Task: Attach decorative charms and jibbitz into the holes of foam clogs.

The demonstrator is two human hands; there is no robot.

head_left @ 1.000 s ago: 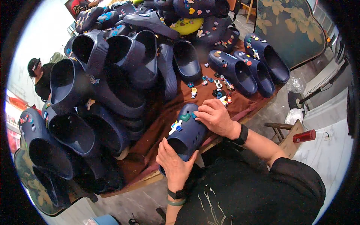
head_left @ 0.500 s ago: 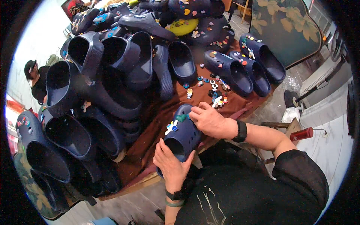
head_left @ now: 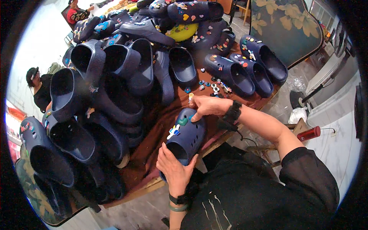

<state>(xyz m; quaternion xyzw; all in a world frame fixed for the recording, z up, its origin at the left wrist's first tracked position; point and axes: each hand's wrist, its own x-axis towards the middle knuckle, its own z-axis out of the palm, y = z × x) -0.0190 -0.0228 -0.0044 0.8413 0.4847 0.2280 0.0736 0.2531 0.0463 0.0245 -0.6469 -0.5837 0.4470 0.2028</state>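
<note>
A navy clog (head_left: 194, 135) lies at the near edge of the brown cloth (head_left: 151, 147), toe pointing away from the person and heel end toward the body. The left hand (head_left: 175, 168) clasps that heel end, fingers along one side of the opening and thumb along the other. The right hand (head_left: 209, 106) is over the toe, thumb and forefinger apart: the thumb tip is at a small blue charm (head_left: 191, 118), the forefinger just beside a loose yellow-topped charm (head_left: 191, 97); whether the fingertips pinch anything I cannot tell. If the blue charm is only partly seated in its hole, a sideways drag of the thumb could pop it out. A loose left grip could let the clog twist or slide off the edge, as its heel seems to reach past the cloth. The green heart charm (head_left: 183, 121) sits close by and might be knocked askew, while a careless sweep of the right fingers could scatter the loose charms (head_left: 215, 88) toward the clogs standing beyond (head_left: 228, 69)
</note>
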